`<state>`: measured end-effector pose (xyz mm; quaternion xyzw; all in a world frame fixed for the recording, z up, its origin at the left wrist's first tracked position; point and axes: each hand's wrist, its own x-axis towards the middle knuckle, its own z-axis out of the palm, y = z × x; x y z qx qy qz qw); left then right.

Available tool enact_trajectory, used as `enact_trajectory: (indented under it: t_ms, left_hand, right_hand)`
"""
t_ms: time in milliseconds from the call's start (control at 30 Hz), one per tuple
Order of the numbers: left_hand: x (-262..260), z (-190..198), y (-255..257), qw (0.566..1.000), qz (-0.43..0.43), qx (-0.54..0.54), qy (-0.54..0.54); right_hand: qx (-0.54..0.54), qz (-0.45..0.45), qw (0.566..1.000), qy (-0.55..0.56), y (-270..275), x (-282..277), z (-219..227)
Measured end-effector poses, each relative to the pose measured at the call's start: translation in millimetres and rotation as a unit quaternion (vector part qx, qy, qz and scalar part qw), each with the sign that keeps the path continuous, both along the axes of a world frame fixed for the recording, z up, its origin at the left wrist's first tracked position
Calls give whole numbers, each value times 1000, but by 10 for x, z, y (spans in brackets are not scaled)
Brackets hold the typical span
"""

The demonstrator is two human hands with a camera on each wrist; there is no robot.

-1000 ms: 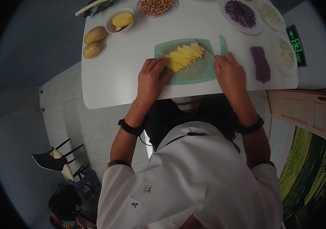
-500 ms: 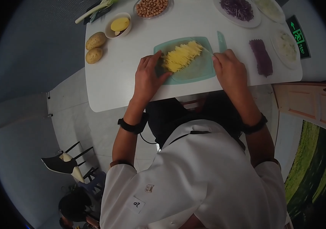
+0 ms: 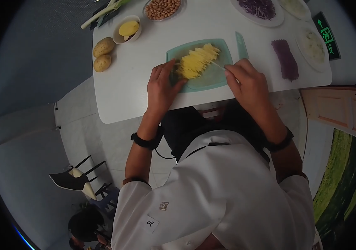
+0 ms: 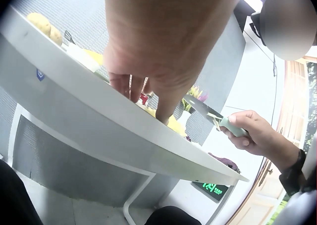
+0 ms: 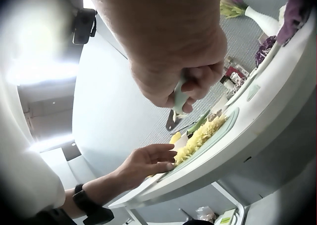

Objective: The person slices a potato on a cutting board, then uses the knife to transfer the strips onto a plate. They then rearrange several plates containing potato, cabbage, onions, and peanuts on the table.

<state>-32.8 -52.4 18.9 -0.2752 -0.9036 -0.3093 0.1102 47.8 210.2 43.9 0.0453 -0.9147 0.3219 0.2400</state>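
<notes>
The right hand [image 3: 248,81] firmly grips the green-handled knife [image 4: 202,108]; the left hand [image 3: 161,87], its fingers spread, grasps nothing beside the potato shreds [image 3: 199,61].

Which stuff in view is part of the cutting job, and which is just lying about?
Likely in the job:
cutting board
yellow strips on it
knife, held in the right hand
left hand, by the strips

Apparently lying about:
whole potatoes
brown nuts
purple cloth
plate of purple shreds
green blade-shaped item
</notes>
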Motion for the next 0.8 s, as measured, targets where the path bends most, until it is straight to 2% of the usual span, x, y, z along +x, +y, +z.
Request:
enact_trajectory:
  t_ms: [67, 200, 267, 467, 700, 800]
  left_hand:
    - [24, 17, -10, 1000, 9, -6, 0]
    - [42, -11, -47, 1000, 18, -3, 2]
    - [44, -31, -60, 999, 24, 8, -20]
    - [41, -44, -40, 999, 13, 13, -36]
    - [66, -43, -17, 1000, -4, 18, -22]
    - [63, -65, 6, 999, -14, 43, 0]
  right_hand:
    - [7, 71, 997, -26, 47, 77, 63]
    - [37, 121, 991, -54, 206, 123, 119]
    - [77, 167, 977, -106, 290, 78, 188]
    - [140, 217, 958, -124, 383, -205, 184]
    - [143, 213, 958, -125, 414, -213, 300]
    - [159, 183, 959, -147, 460, -173, 315]
